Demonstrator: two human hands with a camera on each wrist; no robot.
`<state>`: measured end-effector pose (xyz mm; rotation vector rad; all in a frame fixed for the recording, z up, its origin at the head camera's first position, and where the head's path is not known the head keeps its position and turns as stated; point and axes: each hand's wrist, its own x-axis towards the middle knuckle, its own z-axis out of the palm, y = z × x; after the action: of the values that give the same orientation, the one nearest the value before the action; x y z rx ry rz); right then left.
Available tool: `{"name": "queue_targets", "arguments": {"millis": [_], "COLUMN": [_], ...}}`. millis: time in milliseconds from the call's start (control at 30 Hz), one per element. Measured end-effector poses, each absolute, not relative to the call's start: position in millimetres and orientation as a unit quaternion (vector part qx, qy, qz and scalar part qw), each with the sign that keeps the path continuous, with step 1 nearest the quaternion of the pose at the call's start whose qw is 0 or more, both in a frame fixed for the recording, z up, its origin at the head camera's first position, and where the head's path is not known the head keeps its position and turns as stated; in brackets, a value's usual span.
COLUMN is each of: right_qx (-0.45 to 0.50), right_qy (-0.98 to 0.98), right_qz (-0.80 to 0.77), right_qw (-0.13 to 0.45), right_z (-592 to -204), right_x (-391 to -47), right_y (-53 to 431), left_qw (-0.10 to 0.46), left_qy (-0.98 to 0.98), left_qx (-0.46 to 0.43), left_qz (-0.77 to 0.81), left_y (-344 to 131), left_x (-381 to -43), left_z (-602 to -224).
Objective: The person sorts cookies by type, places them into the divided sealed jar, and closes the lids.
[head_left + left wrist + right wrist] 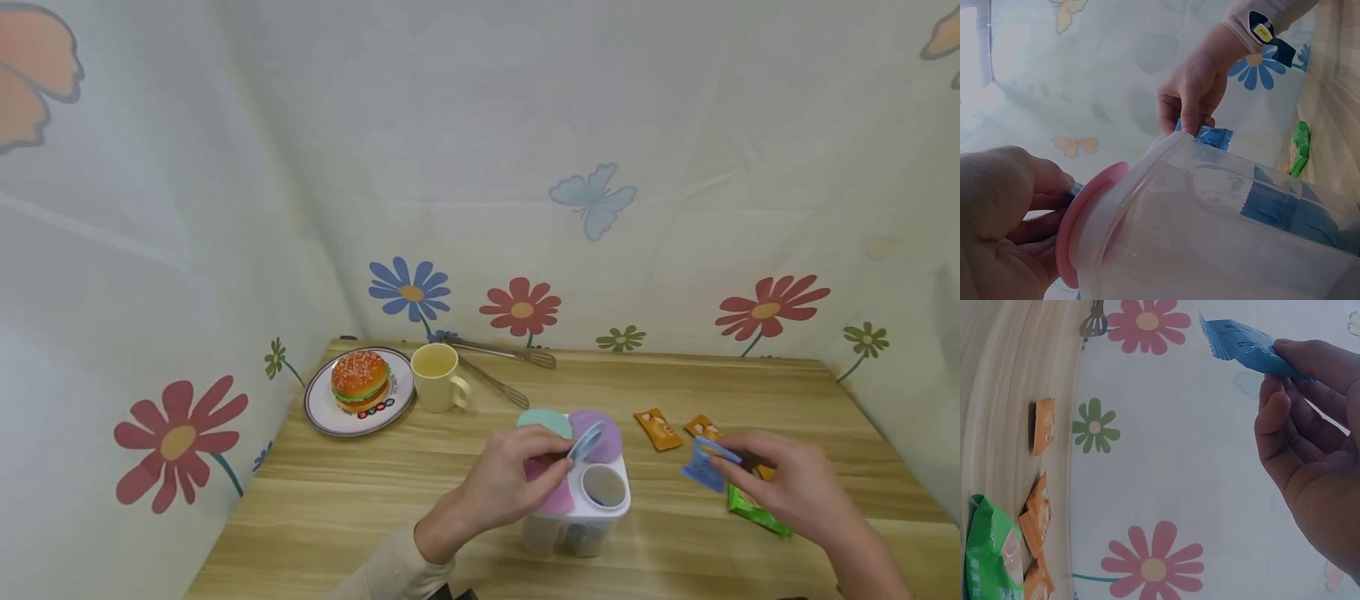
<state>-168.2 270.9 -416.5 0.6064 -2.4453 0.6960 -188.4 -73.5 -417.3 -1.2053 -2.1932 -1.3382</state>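
A clear storage container (551, 533) with a white top stands at the front of the table. Teal, purple and pink lids (557, 500) cover parts of its top, while one round opening (604, 486) is uncovered. My left hand (513, 475) pinches a light blue lid (587, 442), tilted up beside that opening. To the right, my right hand (787, 483) pinches a blue snack packet (705, 468) between thumb and fingers, above the table. In the left wrist view, blue packets (1288, 215) show through the container's clear wall.
Orange packets (658, 429) and a green packet (757, 510) lie on the right, near and under my right hand. At the back left are a toy hamburger (360, 381) on a plate (318, 408), a yellow mug (435, 387) and metal utensils (498, 352). A patterned curtain (480, 167) backs the table.
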Motion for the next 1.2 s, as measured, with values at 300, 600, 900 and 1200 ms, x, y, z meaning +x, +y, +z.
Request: {"name": "queue_targets", "arguments": {"millis": [300, 600, 900, 1200], "right_qx": [0.238, 0.253, 0.316, 0.359], "right_qy": [-0.896, -0.888, -0.857, -0.834], "right_qz": [0.257, 0.258, 0.294, 0.314], "right_qw": [0.272, 0.282, 0.280, 0.279], "right_z": [-409, -401, -396, -389], "right_x": [-169, -167, -173, -176], "right_y": [260, 256, 238, 221], "left_qw": [0.155, 0.181, 0.166, 0.167], "left_qy": [-0.762, -0.751, -0.758, -0.759], "left_qx": [-0.422, -0.444, -0.431, -0.426], "left_qz": [-0.466, -0.454, -0.461, -0.463], "left_y": [-73, -68, -71, -73], "left_x": [-188, -190, -191, -189], "left_z": [-417, -419, -419, -419]}}
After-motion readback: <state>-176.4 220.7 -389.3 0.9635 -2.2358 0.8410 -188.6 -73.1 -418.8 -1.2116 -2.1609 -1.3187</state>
